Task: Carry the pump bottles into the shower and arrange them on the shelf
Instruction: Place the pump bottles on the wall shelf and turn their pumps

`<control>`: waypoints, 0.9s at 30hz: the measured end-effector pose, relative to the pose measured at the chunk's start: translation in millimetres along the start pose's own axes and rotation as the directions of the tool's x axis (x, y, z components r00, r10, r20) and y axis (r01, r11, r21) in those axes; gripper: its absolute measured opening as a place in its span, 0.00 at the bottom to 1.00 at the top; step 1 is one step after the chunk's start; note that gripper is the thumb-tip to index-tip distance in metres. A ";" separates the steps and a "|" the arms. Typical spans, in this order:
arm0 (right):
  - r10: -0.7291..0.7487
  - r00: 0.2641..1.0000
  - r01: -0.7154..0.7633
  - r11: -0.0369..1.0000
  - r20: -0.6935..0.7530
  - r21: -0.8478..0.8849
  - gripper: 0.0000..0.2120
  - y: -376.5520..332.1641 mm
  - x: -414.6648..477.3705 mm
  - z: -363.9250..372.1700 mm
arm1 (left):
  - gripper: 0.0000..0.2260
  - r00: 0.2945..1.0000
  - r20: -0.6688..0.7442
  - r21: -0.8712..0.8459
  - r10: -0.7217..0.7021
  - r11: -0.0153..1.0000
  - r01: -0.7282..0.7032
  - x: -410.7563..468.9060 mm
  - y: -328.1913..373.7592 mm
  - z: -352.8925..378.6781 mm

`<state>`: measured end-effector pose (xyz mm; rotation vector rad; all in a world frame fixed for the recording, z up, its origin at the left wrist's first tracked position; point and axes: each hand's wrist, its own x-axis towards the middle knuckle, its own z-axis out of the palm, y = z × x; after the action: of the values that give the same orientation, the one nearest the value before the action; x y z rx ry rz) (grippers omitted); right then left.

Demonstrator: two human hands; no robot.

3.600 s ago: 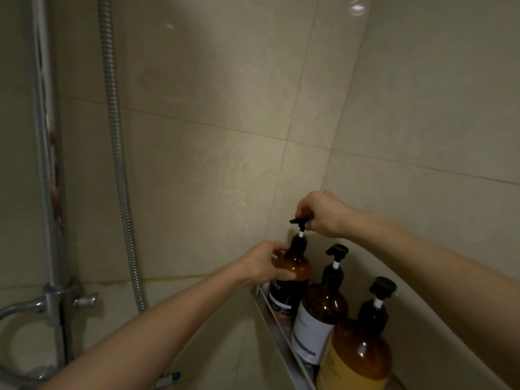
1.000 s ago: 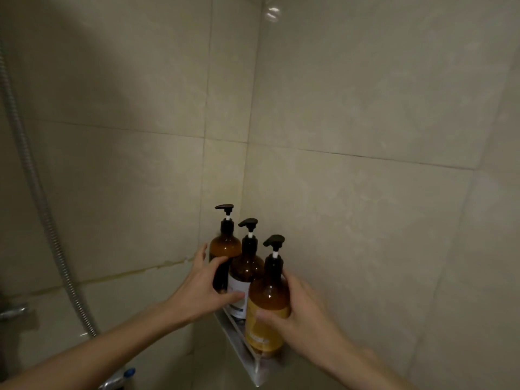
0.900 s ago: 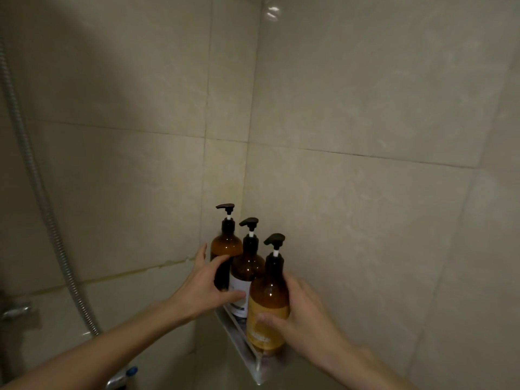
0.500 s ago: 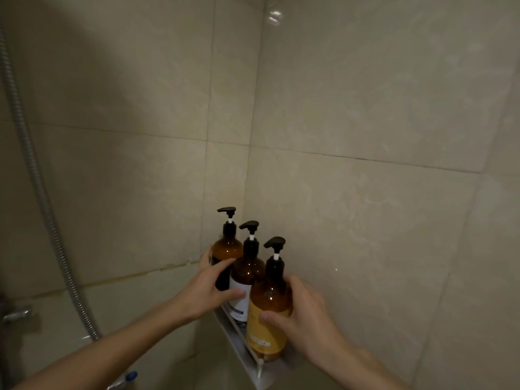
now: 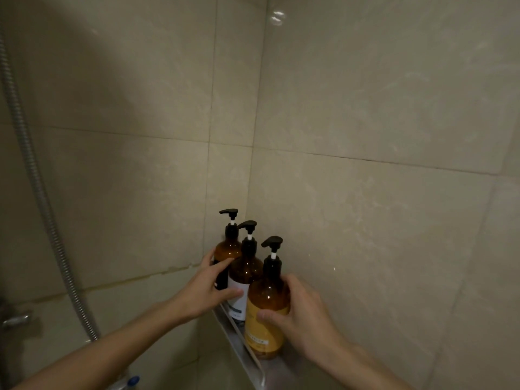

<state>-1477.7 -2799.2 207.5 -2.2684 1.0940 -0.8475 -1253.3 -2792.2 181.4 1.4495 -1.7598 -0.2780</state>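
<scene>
Three amber pump bottles with black pumps stand upright in a row on a metal wall shelf (image 5: 245, 351) in the tiled corner. The far bottle (image 5: 228, 249) has a dark label, the middle bottle (image 5: 245, 273) a white label, and the near bottle (image 5: 267, 313) a yellow label. My left hand (image 5: 206, 291) rests with spread fingers against the far and middle bottles. My right hand (image 5: 302, 316) wraps around the near bottle's right side, thumb across its front.
Beige wall tiles meet in a corner behind the shelf. A ribbed metal shower hose (image 5: 42, 198) hangs at the left, with a chrome fitting (image 5: 15, 320) below it. A small blue-capped item (image 5: 131, 381) shows at the bottom edge.
Earlier my hands gripped the far bottle and its pump. Over the last second both hands stayed on the bottles, with only a slight shift of the view.
</scene>
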 end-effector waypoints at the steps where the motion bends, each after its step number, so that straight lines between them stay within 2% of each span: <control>1: -0.002 1.000 0.002 1.000 0.002 -0.001 0.25 0.6 1.3 0.5 | 0.26 1.000 0.001 -0.002 -0.002 1.000 0.002 0.3 -0.4 -0.5; 27: -0.007 1.000 0.007 1.000 0.001 0.004 0.29 9.0 41.9 18.9 | 0.24 0.999 0.013 -0.025 0.031 0.999 -0.031 21.7 -30.5 -13.4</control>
<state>-1448.5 -2835.5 202.1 -2.2705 1.0829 -0.8504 -1222.2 -2816.9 180.5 1.4044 -1.7817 -0.2932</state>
